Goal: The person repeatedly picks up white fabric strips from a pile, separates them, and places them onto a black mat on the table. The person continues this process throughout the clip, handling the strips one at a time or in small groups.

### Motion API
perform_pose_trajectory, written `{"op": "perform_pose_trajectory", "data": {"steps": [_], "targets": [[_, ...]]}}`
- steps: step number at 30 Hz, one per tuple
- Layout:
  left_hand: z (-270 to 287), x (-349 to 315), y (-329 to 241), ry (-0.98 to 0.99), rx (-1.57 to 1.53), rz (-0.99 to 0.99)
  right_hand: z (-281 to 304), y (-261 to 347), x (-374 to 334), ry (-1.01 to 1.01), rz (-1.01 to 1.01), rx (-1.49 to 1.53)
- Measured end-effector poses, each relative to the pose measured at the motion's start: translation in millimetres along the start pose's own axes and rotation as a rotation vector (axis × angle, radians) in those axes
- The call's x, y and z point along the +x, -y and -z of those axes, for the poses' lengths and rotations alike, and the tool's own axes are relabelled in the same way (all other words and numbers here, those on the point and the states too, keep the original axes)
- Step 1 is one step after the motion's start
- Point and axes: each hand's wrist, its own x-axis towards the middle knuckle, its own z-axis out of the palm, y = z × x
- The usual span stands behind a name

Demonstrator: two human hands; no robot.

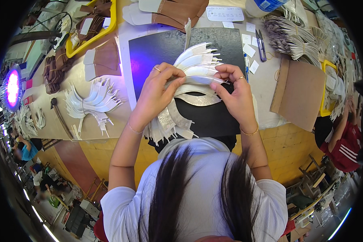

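Note:
A pale, curved flat strip (199, 79) stretches between my two hands above a black board (153, 44). My left hand (160, 86) pinches its left end between thumb and bent fingers. At the other end, the thumb and fingers of my right hand (234, 92) close on the strip. Behind it, a fan of similar white strips (195, 58) with narrow tails lies on the board. One more curved strip (199, 100) bows below my hands. Below my left wrist, a pile of silvery-white strips (171, 119) spreads toward the board's near edge.
On the left lie a tied bundle of white strips (88, 101), a hammer (59, 115) and brown-and-white pieces (105, 60) beside a yellow crate (70, 50). On the right are scissors (261, 48), a pen (246, 62), paper slips, strip bundles (296, 38) and cardboard (300, 88). A red-shirted person (347, 147) is at far right.

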Motion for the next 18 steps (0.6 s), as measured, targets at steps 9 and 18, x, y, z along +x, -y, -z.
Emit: {"op": "perform_pose_trajectory", "data": {"steps": [9,18], "targets": [[0.7,1.3,-6.9,0.0,-0.057,0.053,-4.6,-5.1,2.0,-0.099,0.106,0.004],[-4.5,0.3,4.0,-0.07,-0.143,0.049,-16.2,7.2,-1.2,-0.336,0.456,-0.597]]}}
